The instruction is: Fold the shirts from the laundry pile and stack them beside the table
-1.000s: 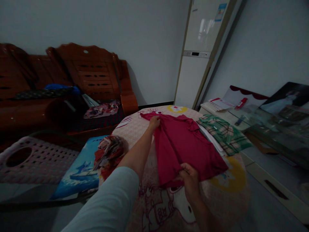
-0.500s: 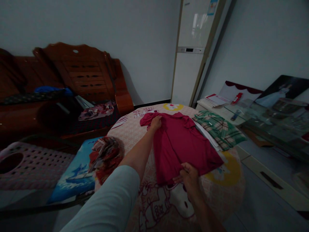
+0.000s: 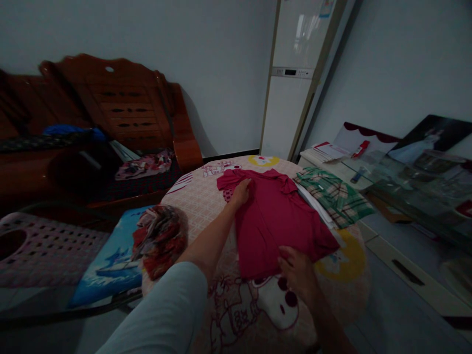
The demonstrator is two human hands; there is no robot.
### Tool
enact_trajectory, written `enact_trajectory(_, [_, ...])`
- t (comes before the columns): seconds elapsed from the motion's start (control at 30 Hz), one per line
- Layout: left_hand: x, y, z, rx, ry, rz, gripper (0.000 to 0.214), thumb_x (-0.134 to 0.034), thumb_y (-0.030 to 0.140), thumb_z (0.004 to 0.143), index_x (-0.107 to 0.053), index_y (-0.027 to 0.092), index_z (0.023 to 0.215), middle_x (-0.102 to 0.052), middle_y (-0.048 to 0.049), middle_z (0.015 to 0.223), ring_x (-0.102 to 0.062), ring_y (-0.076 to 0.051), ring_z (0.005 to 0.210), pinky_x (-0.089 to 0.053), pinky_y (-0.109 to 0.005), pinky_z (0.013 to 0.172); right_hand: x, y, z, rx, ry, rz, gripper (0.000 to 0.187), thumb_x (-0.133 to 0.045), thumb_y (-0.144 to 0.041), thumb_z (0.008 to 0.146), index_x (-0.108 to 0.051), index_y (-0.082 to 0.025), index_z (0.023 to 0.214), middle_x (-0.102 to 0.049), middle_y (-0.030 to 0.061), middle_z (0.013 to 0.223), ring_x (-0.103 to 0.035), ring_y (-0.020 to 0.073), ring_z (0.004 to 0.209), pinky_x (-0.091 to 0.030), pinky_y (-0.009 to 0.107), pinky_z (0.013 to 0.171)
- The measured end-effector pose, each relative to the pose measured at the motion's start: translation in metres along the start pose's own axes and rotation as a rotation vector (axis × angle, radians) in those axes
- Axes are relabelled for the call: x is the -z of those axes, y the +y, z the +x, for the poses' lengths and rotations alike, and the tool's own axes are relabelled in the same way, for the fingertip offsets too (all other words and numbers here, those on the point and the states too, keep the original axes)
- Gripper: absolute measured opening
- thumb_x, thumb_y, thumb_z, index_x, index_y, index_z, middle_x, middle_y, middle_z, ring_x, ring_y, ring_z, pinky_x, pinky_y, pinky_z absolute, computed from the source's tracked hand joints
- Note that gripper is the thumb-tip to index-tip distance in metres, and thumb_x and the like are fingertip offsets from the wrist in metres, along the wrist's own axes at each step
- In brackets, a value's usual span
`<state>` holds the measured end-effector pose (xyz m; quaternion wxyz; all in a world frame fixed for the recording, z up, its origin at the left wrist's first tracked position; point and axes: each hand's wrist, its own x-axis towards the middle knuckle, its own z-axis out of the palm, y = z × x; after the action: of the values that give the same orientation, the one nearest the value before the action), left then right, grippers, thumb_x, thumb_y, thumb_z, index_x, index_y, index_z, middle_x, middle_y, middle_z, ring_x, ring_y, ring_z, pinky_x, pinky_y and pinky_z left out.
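A dark pink shirt [image 3: 275, 216] lies spread on a round table under a pink patterned cloth [image 3: 206, 196]. My left hand [image 3: 241, 191] rests on the shirt near its left shoulder, fingers curled down on the fabric. My right hand [image 3: 298, 270] lies at the shirt's near hem, fingers bent against the cloth edge. Whether either hand pinches the fabric is unclear.
A folded green plaid garment [image 3: 334, 196] sits on the table's right side. A crumpled patterned cloth [image 3: 160, 236] lies at the left edge. A wooden bench [image 3: 110, 123] stands left, a tall white air conditioner [image 3: 291, 83] behind, and a glass-topped cabinet [image 3: 405, 191] right.
The left hand slid from the shirt's far left sleeve inward along the shoulder. The right hand lowered the lifted hem down onto the table.
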<state>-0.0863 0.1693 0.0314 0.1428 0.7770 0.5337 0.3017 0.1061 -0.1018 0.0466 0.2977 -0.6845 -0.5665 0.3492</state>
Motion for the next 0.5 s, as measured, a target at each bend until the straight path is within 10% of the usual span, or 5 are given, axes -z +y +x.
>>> enact_trajectory(0.2, [0.019,-0.013,-0.07,0.189,0.164,0.004,0.052,-0.059,0.009,0.079,-0.054,0.011,0.131,-0.061,-0.0179,0.128,-0.057,-0.028,0.121,-0.044,-0.043,0.106,-0.001,0.002,0.016,0.189,0.13,-0.569,0.018,-0.055,-0.032,0.089,-0.064,-0.018,0.083,-0.071,0.0082,0.079,-0.066,0.0197,0.077,-0.038,0.028,0.068])
enact_trajectory(0.5, [0.04,0.02,-0.154,0.382,0.003,-0.135,0.061,-0.067,0.022,0.079,-0.049,0.012,0.136,-0.071,-0.0097,0.094,-0.067,-0.021,0.088,-0.05,-0.033,0.084,-0.008,-0.008,0.018,0.181,0.133,-0.669,0.006,-0.059,-0.021,0.085,-0.064,-0.02,0.088,-0.07,0.0043,0.077,-0.064,0.0169,0.072,-0.03,0.026,0.062])
